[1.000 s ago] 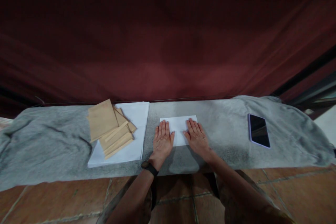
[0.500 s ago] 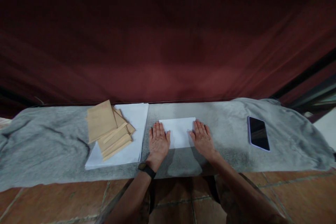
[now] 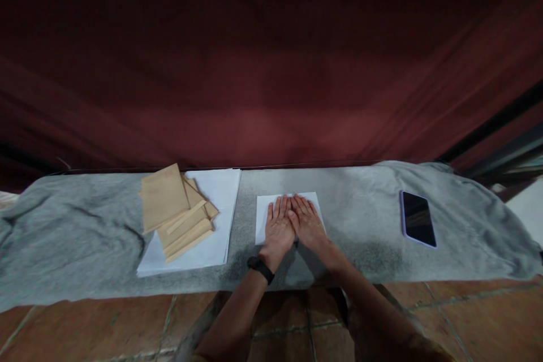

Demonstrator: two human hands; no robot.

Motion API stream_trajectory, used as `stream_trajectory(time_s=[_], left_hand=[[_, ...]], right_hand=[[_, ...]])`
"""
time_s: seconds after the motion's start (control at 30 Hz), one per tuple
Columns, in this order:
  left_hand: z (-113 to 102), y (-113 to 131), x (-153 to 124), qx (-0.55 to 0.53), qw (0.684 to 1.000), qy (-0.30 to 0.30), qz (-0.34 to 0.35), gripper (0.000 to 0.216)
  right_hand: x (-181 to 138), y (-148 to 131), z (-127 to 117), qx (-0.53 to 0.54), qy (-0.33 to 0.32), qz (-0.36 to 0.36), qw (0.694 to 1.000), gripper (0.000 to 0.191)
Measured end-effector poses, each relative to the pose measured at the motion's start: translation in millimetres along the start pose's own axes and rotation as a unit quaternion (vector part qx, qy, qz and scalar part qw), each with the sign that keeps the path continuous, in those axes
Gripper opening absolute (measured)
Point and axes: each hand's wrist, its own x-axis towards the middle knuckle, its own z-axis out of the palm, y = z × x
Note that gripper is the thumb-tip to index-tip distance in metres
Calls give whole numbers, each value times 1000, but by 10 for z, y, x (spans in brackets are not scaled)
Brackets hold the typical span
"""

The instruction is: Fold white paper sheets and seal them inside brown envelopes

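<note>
A small white sheet of paper (image 3: 262, 220) lies on the grey cloth, and both hands cover most of its middle. My left hand (image 3: 280, 229) rests flat on it, fingers stretched away from me, with a dark watch on the wrist. Beside it my right hand (image 3: 309, 225) also lies flat, its thumb touching the left hand. Nothing is gripped in either hand. Whether the paper is folded cannot be made out under the palms.
To the left, several brown paper envelopes (image 3: 165, 195) lie on a stack of white paper (image 3: 220, 192). A phone (image 3: 418, 219) in a purple case lies to the right. Grey cloth (image 3: 356, 198) covers the narrow surface. Behind it hangs a dark red curtain (image 3: 254, 124); below are floor tiles (image 3: 106, 328).
Both hands have slid inward from the paper's left and right edges and now meet over its middle. Envelopes, paper stack and phone have stayed in place.
</note>
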Motion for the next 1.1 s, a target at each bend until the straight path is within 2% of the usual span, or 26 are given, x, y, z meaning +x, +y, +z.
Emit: stream_trajectory(time_s=[0.27, 0.6, 0.87, 1.1], left_hand=[[-76, -90, 58, 17, 1000, -3, -17, 58], [-21, -198, 69, 11, 998, 34, -53, 56], [-28, -306, 28, 28, 996, 32, -83, 57], [-49, -385, -26, 32, 994, 43, -100, 60]], right_hand=[[94, -29, 13, -23, -30, 39, 999, 57], [85, 20, 76, -68, 5, 35, 997, 53], [19, 160, 122, -79, 51, 35, 995, 56], [-53, 281, 68, -88, 68, 38, 993, 59]])
